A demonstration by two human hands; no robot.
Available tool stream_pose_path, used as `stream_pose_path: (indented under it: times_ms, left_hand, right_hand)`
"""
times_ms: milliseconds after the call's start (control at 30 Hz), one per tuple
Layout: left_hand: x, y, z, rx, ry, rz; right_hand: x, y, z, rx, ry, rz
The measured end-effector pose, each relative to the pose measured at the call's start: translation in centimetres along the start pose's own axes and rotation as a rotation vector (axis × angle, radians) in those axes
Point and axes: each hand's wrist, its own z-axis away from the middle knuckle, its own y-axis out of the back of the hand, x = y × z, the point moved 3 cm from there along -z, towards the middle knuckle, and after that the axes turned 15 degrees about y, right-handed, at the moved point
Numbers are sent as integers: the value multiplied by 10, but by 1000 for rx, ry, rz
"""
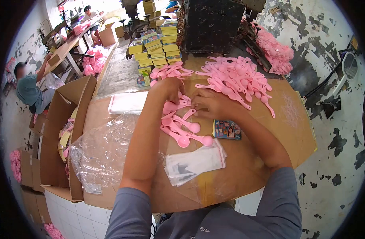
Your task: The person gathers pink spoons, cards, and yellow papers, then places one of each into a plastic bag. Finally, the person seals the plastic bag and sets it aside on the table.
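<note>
Both bare forearms stretched from grey sleeves toward the far side, converging, left hand point(168, 85) farther out, palm down, fingers curled under, right hand point(213, 104) just right of it, knuckles up, fingers bent leftward

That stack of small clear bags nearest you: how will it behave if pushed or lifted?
The clear bags look thin and limp, so they would probably droop when lifted. The stack is already fanned out, so a push likely slides the top sheets apart on the cardboard top. They seem very light; glossy film may slip in a grip.
</note>
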Motion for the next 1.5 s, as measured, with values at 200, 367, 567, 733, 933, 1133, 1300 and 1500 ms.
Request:
stream_pose_path:
  times_ms: [200, 367, 567, 733, 933, 1133, 1300, 1500]
  left_hand:
    - [-5, -2, -2, 35, 5, 42]
    - [2, 5, 12, 71, 77, 59]
    - [0, 0, 7, 96, 65, 49]
    - [1, -2, 4, 86, 98, 25]
    - [-1, 0, 4, 70, 83, 24]
    - [1, -1, 2, 109, 52, -24]
    - [-6, -4, -3, 74, 57, 91]
    - [-4, -2, -2, 74, 68, 52]
  right_hand:
    - [9, -15, 3, 20, 83, -55]
    - [10, 7, 11, -154, -50, -40]
    - [8, 43, 23, -139, -189, -39]
    - [46, 81, 55, 154, -345, 267]
    - [3, 58, 35, 112, -127, 354]
    - [-21, 20, 12, -391, -50, 76]
    - [-25, 12, -1, -50, -137, -12]
    - [-57, -28, -35, -72, -406, -117]
